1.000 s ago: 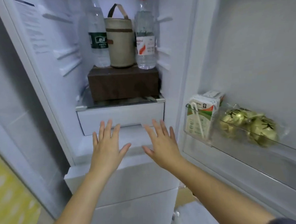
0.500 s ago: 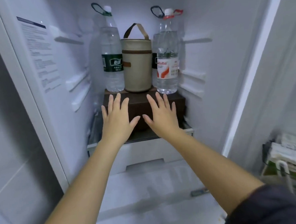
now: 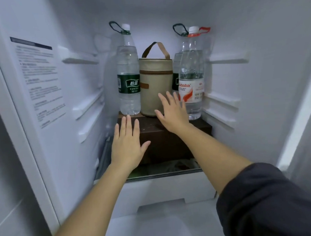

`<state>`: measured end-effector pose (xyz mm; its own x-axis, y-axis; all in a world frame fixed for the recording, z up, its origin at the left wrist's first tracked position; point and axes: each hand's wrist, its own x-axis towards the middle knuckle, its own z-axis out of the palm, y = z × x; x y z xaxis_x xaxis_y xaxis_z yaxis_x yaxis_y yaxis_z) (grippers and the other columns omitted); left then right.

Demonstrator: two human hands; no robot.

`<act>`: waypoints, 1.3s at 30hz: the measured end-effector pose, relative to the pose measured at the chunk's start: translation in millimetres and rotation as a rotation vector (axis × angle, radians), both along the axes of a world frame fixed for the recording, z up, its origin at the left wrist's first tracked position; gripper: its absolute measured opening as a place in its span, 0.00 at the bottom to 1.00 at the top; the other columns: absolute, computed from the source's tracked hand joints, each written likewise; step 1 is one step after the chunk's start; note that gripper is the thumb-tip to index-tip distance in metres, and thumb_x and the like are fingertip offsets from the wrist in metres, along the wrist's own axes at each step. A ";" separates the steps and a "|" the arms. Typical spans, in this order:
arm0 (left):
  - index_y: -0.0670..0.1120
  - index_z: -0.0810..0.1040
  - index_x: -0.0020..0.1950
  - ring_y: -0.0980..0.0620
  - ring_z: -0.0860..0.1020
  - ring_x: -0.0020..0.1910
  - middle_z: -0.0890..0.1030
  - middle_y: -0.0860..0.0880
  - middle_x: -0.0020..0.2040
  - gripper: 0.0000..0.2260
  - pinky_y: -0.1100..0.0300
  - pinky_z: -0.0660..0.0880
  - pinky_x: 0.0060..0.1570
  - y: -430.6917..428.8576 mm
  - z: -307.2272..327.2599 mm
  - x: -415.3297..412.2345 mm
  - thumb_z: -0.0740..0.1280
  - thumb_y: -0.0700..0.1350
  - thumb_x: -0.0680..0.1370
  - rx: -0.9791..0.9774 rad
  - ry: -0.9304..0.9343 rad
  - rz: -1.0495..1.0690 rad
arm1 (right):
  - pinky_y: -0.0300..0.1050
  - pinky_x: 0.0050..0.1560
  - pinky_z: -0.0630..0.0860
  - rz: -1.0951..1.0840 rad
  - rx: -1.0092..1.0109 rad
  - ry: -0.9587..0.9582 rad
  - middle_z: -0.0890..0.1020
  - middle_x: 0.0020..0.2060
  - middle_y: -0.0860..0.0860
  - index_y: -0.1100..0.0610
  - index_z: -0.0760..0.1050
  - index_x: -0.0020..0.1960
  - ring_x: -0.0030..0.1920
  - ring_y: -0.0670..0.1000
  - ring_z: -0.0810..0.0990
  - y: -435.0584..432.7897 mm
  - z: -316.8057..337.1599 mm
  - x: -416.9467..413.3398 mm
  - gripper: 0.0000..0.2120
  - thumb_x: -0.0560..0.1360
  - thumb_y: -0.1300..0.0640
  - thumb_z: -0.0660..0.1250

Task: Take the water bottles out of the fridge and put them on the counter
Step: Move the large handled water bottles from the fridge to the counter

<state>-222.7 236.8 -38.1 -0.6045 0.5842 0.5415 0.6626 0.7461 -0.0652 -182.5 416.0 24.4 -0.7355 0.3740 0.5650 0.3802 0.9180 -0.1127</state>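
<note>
While both hands reach into the open fridge [image 3: 46, 87], three clear plastic water bottles stand upright on a dark brown box [image 3: 170, 135] ahead of them. Just beyond the left hand [image 3: 128, 146], fingers spread and empty, stands the green-labelled bottle [image 3: 128, 79] with a white cap and dark carry loop. Past the right hand [image 3: 172, 112], also flat, spread and holding nothing, stands the red-labelled bottle [image 3: 191, 83], ribbed, with a red loop; a third bottle [image 3: 176, 71] is half hidden behind it. Between the bottles, in front of the right fingertips, sits a beige fabric cylinder bag [image 3: 155, 81] with a brown strap. Fridge walls are smooth white plastic with moulded rails. A dark sleeve [image 3: 272, 198] covers the right arm.
</note>
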 end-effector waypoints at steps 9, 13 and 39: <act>0.43 0.55 0.78 0.42 0.63 0.73 0.63 0.42 0.75 0.37 0.47 0.65 0.69 33.8 74.4 -59.1 0.70 0.54 0.75 0.625 -0.512 -0.066 | 0.58 0.78 0.49 0.131 -0.144 0.063 0.50 0.80 0.51 0.47 0.50 0.79 0.79 0.55 0.44 12.5 -12.4 -12.4 0.30 0.81 0.45 0.57; 0.41 0.55 0.77 0.41 0.66 0.72 0.65 0.40 0.74 0.40 0.49 0.67 0.66 57.1 98.4 -98.9 0.74 0.47 0.73 0.849 -0.691 -0.080 | 0.58 0.78 0.49 0.152 -0.175 0.040 0.49 0.80 0.51 0.47 0.49 0.79 0.79 0.55 0.43 15.9 -13.8 -14.6 0.30 0.81 0.45 0.57; 0.47 0.68 0.64 0.51 0.75 0.52 0.75 0.52 0.53 0.35 0.57 0.73 0.50 22.2 94.5 -61.9 0.81 0.53 0.63 0.794 -0.649 -0.127 | 0.56 0.77 0.48 0.162 -0.174 0.026 0.51 0.80 0.52 0.49 0.51 0.79 0.79 0.55 0.45 14.9 -12.0 -11.0 0.29 0.82 0.45 0.56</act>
<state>-284.7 258.9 56.4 -0.8768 0.2810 0.3901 0.4711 0.3405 0.8137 -193.5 430.9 12.4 -0.7798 0.3457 0.5220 0.2243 0.9326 -0.2827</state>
